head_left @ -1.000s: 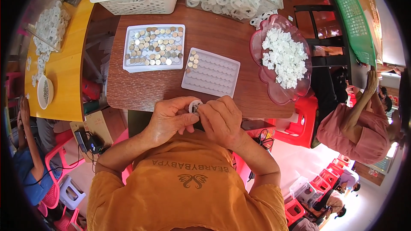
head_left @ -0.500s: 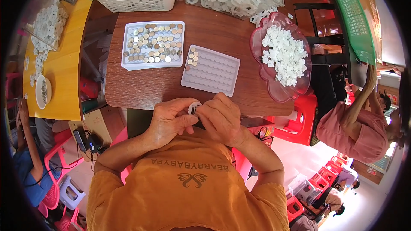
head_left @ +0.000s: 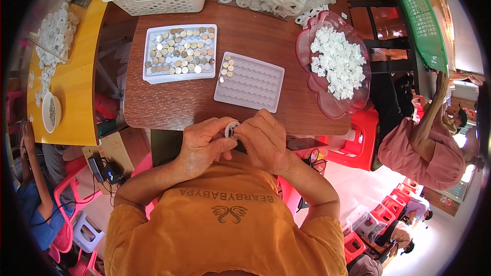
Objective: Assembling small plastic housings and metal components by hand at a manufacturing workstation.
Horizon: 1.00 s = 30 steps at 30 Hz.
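Just in front of my body, near the table's front edge, my left hand [head_left: 207, 144] pinches a small round white plastic piece [head_left: 231, 128] with a dark middle. My right hand [head_left: 262, 140] has its fingertips pressed together at the right side of that piece and partly covers it. Whether something smaller sits between the right fingertips is hidden. Ahead of my hands lies a pale ridged tray [head_left: 250, 84], tilted slightly, with several coin-shaped button cells [head_left: 228, 63] in its left end. To its left, a white tray [head_left: 153, 78] carries many more button cells.
A pink scalloped dish [head_left: 303, 56] holds white square bits [head_left: 338, 61] at the right. Across the back stand a white basket [head_left: 158, 4] and a clear bin [head_left: 312, 6], both full of round plastic pieces. People sit at both sides; a yellow table [head_left: 76, 87] is left.
The view has shifted slightly, moving the table things a little left and up. Both hands keep nearly the same hold on the white piece, with slight finger movement.
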Motion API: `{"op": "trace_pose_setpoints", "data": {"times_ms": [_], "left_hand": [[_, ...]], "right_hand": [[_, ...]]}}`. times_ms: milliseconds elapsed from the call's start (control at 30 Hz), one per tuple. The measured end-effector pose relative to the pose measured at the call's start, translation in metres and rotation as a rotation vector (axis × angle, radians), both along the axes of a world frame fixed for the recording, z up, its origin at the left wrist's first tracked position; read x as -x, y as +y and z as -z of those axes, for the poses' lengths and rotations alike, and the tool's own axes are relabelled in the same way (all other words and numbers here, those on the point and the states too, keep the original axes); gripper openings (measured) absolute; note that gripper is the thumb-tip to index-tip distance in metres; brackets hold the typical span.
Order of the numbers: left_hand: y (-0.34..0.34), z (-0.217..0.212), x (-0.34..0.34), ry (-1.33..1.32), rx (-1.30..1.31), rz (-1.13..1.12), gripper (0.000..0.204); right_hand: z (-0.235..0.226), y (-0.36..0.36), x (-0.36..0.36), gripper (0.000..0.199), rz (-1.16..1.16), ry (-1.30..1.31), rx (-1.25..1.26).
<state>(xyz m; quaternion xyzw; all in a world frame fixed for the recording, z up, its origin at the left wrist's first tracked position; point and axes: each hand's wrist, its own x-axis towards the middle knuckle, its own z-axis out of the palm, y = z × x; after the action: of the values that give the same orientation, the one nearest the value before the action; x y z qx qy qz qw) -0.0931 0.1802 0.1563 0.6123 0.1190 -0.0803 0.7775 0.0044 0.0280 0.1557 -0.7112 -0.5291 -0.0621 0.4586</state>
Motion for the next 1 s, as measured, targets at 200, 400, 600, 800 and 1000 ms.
{"op": "trace_pose_setpoints", "data": {"times_ms": [200,400,600,800,1000], "left_hand": [[-0.002,0.003,-0.001,0.039,0.035,-0.006,0.032],[-0.002,0.007,0.002,0.037,0.066,-0.021,0.032],[-0.005,0.006,0.001,-0.007,0.014,-0.006,0.032],[0.001,-0.002,-0.009,-0.007,0.031,0.006,0.031],[0.0,-0.002,-0.013,-0.038,-0.023,0.0,0.031]], "right_hand": [[0.001,0.0,0.003,0.027,0.029,-0.127,0.095],[0.0,0.003,0.004,0.025,0.048,0.002,0.049],[-0.001,-0.002,0.008,0.02,0.102,0.011,0.106],[-0.011,-0.003,0.017,0.016,0.326,0.597,0.179],[-0.008,0.006,0.019,0.019,0.37,0.953,0.118]]}}
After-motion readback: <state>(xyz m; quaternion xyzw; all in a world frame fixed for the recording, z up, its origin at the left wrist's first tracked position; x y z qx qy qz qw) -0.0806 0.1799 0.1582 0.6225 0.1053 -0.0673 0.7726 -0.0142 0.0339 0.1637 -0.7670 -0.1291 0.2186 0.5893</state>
